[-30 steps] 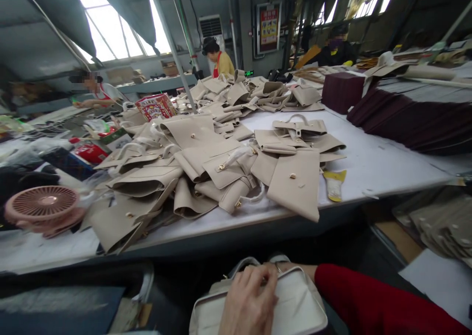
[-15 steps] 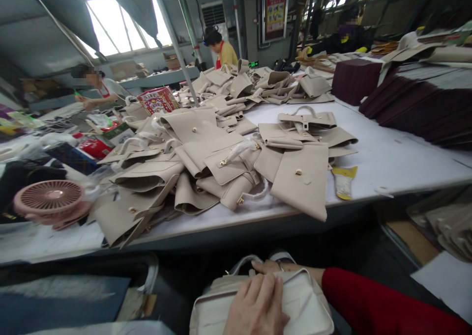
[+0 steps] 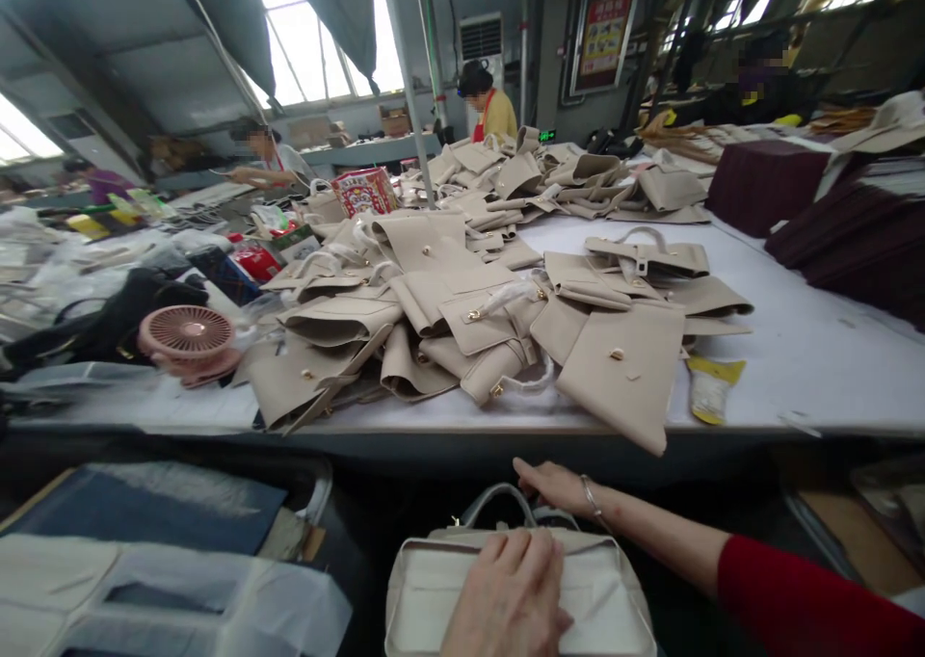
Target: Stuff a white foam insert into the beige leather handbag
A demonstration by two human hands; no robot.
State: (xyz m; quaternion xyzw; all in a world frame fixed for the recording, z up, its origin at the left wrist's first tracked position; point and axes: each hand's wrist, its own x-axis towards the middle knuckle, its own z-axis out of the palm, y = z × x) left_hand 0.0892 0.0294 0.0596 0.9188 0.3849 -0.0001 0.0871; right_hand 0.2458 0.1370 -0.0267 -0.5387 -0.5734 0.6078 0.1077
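Observation:
A beige handbag (image 3: 423, 594) sits low in front of me, a white panel within its beige rim facing up and its curved handle (image 3: 498, 491) at the far end. My left hand (image 3: 506, 590) lies over the white panel, fingers extended toward the far rim and thumb apart. Beyond the bag, my right hand (image 3: 553, 485) is off its surface near the handle, below the table edge. Its index finger points left, and I see nothing held in it. The other fingers are partly hidden. A bracelet circles that wrist, below a red sleeve.
Many beige bag pieces (image 3: 462, 291) lie heaped on the white table (image 3: 809, 368). A pink fan (image 3: 189, 334) stands at left, a yellow-and-white packet (image 3: 712, 390) at right. Dark stacks (image 3: 766, 180) rise behind. A bin (image 3: 318, 493) is at lower left. Other people work across the room.
My right hand has moved off the bag's far side, out toward the table edge, showing more forearm. My left hand stays on the bag. The whole view has turned left.

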